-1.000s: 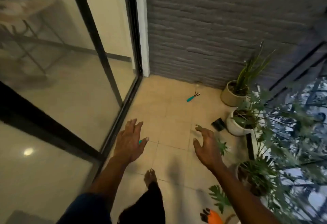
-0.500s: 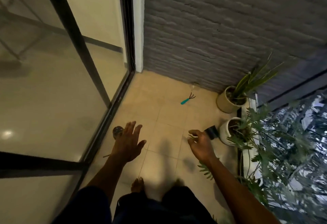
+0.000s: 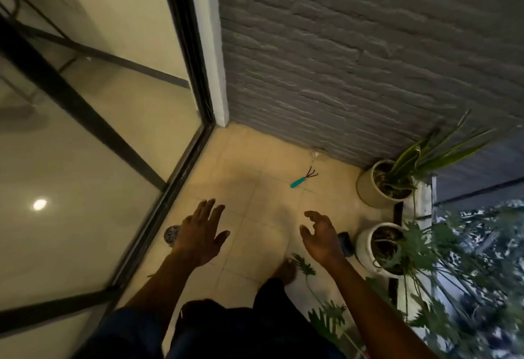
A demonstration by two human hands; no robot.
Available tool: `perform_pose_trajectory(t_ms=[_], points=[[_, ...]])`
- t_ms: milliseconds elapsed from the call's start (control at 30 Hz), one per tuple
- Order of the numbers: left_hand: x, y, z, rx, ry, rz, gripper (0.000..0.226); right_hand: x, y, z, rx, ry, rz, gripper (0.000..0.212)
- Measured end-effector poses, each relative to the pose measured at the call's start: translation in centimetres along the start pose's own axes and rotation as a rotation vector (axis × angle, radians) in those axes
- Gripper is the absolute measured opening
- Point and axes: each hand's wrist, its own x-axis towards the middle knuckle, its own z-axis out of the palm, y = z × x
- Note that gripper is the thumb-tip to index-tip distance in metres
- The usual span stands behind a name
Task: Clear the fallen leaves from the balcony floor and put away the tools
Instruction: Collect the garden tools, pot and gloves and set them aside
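Observation:
A small hand rake (image 3: 302, 178) with a teal handle and dark prongs lies on the beige tiled balcony floor (image 3: 255, 197), near the grey brick wall. My left hand (image 3: 200, 234) hovers over the floor with fingers spread, holding nothing. My right hand (image 3: 321, 235) is held out beside it, fingers loosely curved and empty. Both hands are nearer to me than the rake. A green leaf (image 3: 304, 266) lies on the tiles under my right wrist, next to my bare foot (image 3: 286, 270).
A glass sliding door (image 3: 85, 160) with a black frame runs along the left. A round floor drain (image 3: 171, 234) sits by its track. Two potted plants (image 3: 380, 185) (image 3: 378, 248) stand at the right, a small dark object (image 3: 344, 242) beside the nearer pot. Leafy plants crowd the lower right.
The view has moved closer to the corner and the rake. My right hand has opened from a loose curl. My left hand stays spread.

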Motion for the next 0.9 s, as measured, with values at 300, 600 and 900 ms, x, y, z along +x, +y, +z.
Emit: perform_pose_trajectory(t_ms=[300,600,900], points=[[10.3,8.4,-2.5,-0.024,-0.006,0.019,0.073,8.2,3.6,-6.1,-0.447,-0.084,-0.208,0.08],[20.6,10.9,-2.5,-0.084,-0.093,0.012,0.073,17.5,4.7,-8.4,-0.54,-0.175,-0.176,0.086],[32.7,8.4,8.0,-0.144,-0.141,-0.039,0.072,32.2,8.4,-2.0,-0.382,-0.379,0.094,0.061]])
